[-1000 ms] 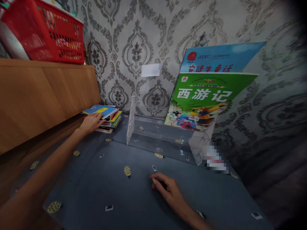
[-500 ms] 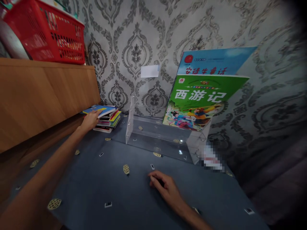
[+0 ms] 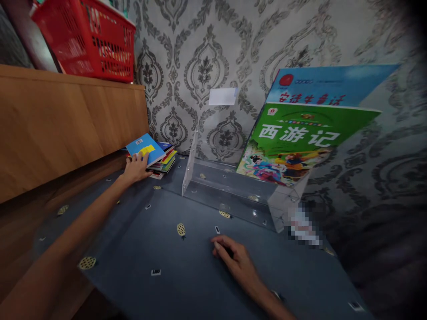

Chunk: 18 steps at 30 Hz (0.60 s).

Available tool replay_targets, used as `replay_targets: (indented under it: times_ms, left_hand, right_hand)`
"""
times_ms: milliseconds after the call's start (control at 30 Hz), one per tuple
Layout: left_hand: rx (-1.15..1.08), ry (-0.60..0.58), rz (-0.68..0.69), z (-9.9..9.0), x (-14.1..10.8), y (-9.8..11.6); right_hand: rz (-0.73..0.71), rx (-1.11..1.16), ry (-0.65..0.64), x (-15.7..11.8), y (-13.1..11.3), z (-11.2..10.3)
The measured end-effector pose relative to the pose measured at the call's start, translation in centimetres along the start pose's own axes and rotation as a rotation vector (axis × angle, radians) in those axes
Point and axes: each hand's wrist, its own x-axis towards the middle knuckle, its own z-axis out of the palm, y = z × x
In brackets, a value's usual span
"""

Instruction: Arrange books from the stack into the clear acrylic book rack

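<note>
My left hand (image 3: 135, 169) grips the near edge of a blue book (image 3: 154, 154) with a yellow patch and a barcode on its cover. The book is tilted up over a stack of books (image 3: 167, 163), against the wooden cabinet. My right hand (image 3: 236, 260) lies on the tabletop with its fingers loosely curled and nothing visible in them. Beyond it stands a clear acrylic rack (image 3: 230, 189). At the rack's right end, a green book (image 3: 296, 129) with white Chinese characters leans in front of a light-blue book (image 3: 336, 84).
A red plastic basket (image 3: 90, 49) sits on the wooden cabinet (image 3: 73, 120) at upper left. The table has a dark blue cloth (image 3: 187, 275) with a pineapple print. Behind the rack, a white label (image 3: 223, 96) shows before the patterned wall. A pixelated patch is beside the rack's right end.
My left hand has raised and tilted the blue book, so more of its cover shows, with another blue book visible beneath. The view has shifted slightly left. My right hand stays on the table.
</note>
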Motion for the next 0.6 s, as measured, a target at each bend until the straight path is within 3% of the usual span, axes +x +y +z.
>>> replay_targets:
  times_ms: [133, 267, 433, 600]
  left_hand:
    - [-0.079, 0.054, -0.213, 0.2, 0.4, 2.5]
    - [-0.090, 0.124, -0.274, 1.5, -0.4, 3.1]
    - [-0.173, 0.219, -0.252, 3.1, -2.1, 1.8]
    - [-0.333, 0.283, -0.208, 4.0, -2.2, -0.8]
  right_hand:
    - [0.010, 0.010, 0.016, 0.0, 0.2, 0.1]
    - [0.010, 0.015, 0.006, -0.1, 0.2, 0.1]
    - [-0.002, 0.005, 0.016, -0.1, 0.0, -0.1]
    - [-0.014, 0.000, 0.014, 0.0, -0.2, -0.1]
